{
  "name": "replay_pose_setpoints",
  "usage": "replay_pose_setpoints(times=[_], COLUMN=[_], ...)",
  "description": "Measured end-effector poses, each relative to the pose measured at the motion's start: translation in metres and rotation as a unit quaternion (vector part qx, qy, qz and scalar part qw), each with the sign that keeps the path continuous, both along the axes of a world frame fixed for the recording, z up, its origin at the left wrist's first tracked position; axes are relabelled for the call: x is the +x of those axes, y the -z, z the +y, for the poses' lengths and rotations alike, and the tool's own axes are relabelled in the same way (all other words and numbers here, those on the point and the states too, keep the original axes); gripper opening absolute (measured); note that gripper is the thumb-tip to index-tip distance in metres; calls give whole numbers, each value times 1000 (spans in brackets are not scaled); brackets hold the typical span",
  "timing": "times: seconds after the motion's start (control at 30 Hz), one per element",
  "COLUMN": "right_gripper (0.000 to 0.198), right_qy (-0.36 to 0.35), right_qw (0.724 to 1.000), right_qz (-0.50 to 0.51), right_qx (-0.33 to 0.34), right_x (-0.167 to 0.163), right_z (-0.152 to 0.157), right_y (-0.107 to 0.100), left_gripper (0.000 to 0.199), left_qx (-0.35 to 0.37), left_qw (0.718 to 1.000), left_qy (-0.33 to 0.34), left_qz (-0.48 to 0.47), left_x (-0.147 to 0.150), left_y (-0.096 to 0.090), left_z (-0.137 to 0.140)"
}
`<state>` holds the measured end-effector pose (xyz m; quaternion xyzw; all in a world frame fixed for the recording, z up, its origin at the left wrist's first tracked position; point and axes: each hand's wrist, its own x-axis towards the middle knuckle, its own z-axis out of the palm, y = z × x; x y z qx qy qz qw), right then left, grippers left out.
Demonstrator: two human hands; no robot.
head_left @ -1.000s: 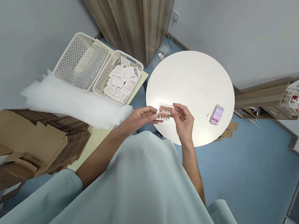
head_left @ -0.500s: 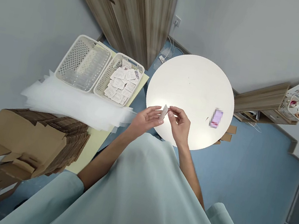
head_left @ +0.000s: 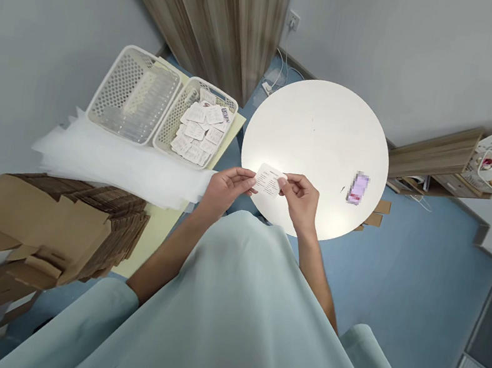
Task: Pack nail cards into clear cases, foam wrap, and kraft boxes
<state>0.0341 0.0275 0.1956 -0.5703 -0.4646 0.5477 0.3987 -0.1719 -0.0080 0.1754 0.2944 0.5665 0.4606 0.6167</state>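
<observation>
A small white printed card (head_left: pixel 269 180) with rounded corners sits between the two hands, in front of the person's body. Its face with the lines of print is turned up toward the head camera; the print is too small to read. The left hand (head_left: pixel 225 188) pinches the card at its left edge, the thumb near the lower left side and the fingers reaching along and behind it. The right hand (head_left: pixel 302 203) grips the opposite edge, its thumb lying over the right margin and its index finger stretched past the upper right corner. The card tilts slightly, its right end a little lower than its left in the view. Both hands touch it, and its middle stays uncovered between them.

Seen from above, the card overlaps the near left part of a round white table (head_left: pixel 326 134); how high it is held over the tabletop cannot be told. A blurred-out purple object (head_left: pixel 358 188) lies on the table, to the right of the right hand and well apart from it. Beyond the left hand, a white perforated basket (head_left: pixel 167 132) holds a heap of similar cards (head_left: pixel 198 131), and translucent white sheets (head_left: pixel 125 166) lie just beside that hand.
</observation>
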Motion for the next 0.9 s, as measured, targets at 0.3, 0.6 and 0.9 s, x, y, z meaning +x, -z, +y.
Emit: replay_pose_setpoints(times=[0.3,0.6,0.9], right_gripper=[46,49,41], right_qy=[-31,-18,-7], right_qw=[997,999,1000], right_qz=[63,27,-2], right_qx=[9,26,6], right_x=[6,5,0], right_z=[3,-3,-34], right_y=[-9,-1,11], left_gripper=[69,70,80], left_qx=[-31,-8,58], left_qw=[971,977,988], left_qy=[142,157,39], left_qz=[-188,-143,137], left_x=[-8,9,30], left_y=[-11,-11,7], left_z=[3,-3,-16])
